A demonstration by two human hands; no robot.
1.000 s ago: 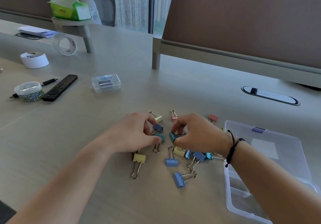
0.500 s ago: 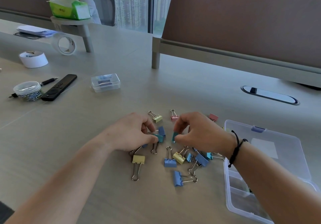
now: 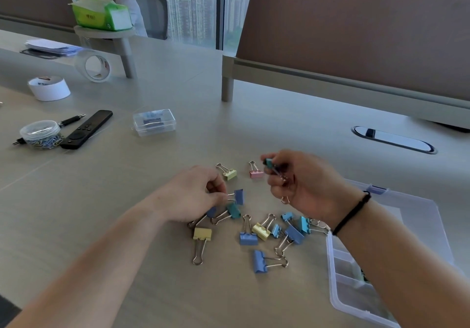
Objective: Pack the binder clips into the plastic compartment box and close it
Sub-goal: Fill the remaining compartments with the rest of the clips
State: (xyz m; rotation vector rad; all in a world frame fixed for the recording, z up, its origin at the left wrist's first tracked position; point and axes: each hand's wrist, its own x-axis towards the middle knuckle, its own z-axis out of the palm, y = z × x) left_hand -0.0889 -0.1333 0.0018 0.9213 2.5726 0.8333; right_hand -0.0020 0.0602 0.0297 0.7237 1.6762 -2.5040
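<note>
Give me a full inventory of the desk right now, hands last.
binder clips: over a dozen, blue, teal, yellow, pink, loose mid-table
compartment box: one, clear, open, right
small case: one, clear, centre-left
paper clip tub: one, clear, far left
remote: one, black, beside the tub
pen: one, black, behind the remote
tape rolls: two, white and clear, back left
tissue pack: one, green, on a stand
left hand: pinches a blue clip
right hand: holds a teal clip, raised
</note>
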